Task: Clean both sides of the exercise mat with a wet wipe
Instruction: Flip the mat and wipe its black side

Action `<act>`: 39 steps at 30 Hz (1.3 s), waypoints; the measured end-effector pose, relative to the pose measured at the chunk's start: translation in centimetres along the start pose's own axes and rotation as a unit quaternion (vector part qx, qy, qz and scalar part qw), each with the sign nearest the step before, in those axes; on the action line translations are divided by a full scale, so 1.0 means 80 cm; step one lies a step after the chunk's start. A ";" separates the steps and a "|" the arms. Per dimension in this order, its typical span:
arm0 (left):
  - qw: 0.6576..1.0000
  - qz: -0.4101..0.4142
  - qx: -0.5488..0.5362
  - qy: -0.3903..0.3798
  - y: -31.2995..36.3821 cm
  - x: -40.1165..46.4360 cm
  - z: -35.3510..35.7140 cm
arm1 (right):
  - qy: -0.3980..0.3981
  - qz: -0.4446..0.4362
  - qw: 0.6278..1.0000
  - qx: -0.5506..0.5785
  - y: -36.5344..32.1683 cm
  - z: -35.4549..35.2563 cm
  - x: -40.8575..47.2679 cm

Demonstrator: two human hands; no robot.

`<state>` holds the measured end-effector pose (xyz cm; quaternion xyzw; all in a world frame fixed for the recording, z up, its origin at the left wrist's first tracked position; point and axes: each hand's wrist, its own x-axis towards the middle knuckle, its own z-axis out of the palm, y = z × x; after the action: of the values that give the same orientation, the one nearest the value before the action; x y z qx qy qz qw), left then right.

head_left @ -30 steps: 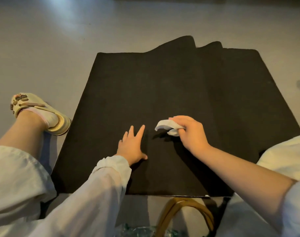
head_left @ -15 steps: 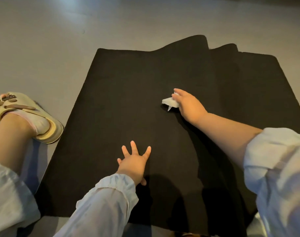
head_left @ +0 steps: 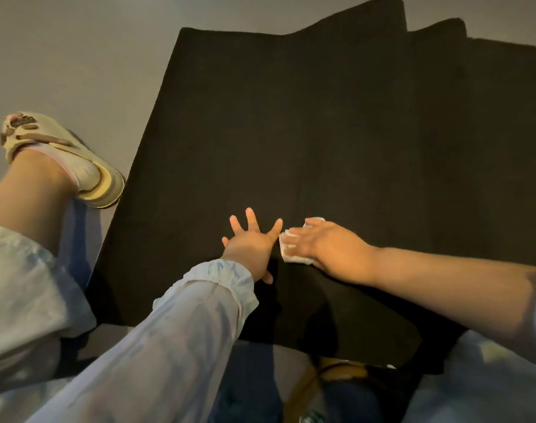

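Pressed flat under my right hand (head_left: 327, 248), the wet wipe (head_left: 291, 250) lies on the exercise mat (head_left: 321, 132), my grip loose and fingers straight over it.
Crumpled and white, the wipe sits near the mat's near edge; the mat is black, spread on the grey floor (head_left: 77, 56), its far end rumpled. My left hand (head_left: 251, 245) rests splayed on the mat just beside the wipe, holding nothing. My sandal (head_left: 62, 160) stands at the mat's left edge.

Black mat (head_left: 337, 141), white wipe (head_left: 294, 254), beige sandal (head_left: 62, 154)
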<state>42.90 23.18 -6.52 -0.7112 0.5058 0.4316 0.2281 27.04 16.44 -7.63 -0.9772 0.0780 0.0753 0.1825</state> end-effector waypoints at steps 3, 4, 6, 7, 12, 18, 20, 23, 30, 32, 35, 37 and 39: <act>1.000 -0.006 0.007 0.020 0.001 -0.004 0.004 | -0.002 -0.092 0.994 0.055 -0.046 0.038 -0.036; 1.000 -0.006 0.006 0.023 0.001 -0.005 0.005 | -0.010 -0.118 0.991 0.058 -0.060 0.051 -0.048; 1.000 -0.009 0.001 0.023 0.001 -0.005 0.006 | -0.041 -0.161 0.986 0.024 -0.076 0.065 -0.066; 1.000 -0.011 0.001 0.022 0.001 -0.004 0.006 | -0.076 -0.191 0.979 0.006 -0.073 0.067 -0.071; 1.000 -0.015 0.005 0.013 0.001 0.000 0.005 | -0.096 -0.246 0.964 0.007 -0.026 0.021 -0.055; 0.999 -0.031 0.005 -0.013 0.006 0.007 -0.001 | 0.039 -0.016 0.995 -0.085 0.119 -0.077 -0.013; 0.999 -0.033 0.004 -0.014 0.006 0.008 -0.001 | 0.053 0.112 0.985 -0.116 0.156 -0.103 -0.004; 0.999 -0.030 0.001 -0.014 0.005 0.008 0.001 | 0.051 0.280 0.951 -0.122 0.170 -0.113 0.012; 1.000 -0.026 0.002 -0.016 0.006 0.008 -0.001 | 0.066 0.355 0.929 -0.085 0.170 -0.083 0.034; 1.000 -0.027 -0.001 -0.012 0.005 0.008 0.000 | 0.082 0.362 0.925 -0.081 0.172 -0.079 0.038; 1.000 -0.027 0.001 -0.003 0.004 0.007 0.002 | 0.091 0.322 0.941 -0.045 0.152 -0.069 0.037; 1.000 -0.024 0.000 0.003 0.004 0.004 0.002 | 0.090 0.261 0.961 0.009 0.124 -0.054 0.021; 1.000 -0.020 0.002 0.007 0.004 0.001 0.001 | 0.080 0.183 0.979 0.033 0.094 -0.031 -0.001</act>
<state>42.57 23.08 -6.57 -0.7239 0.4935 0.4212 0.2346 25.86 8.59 -7.92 -0.9426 0.2726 0.0269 0.1910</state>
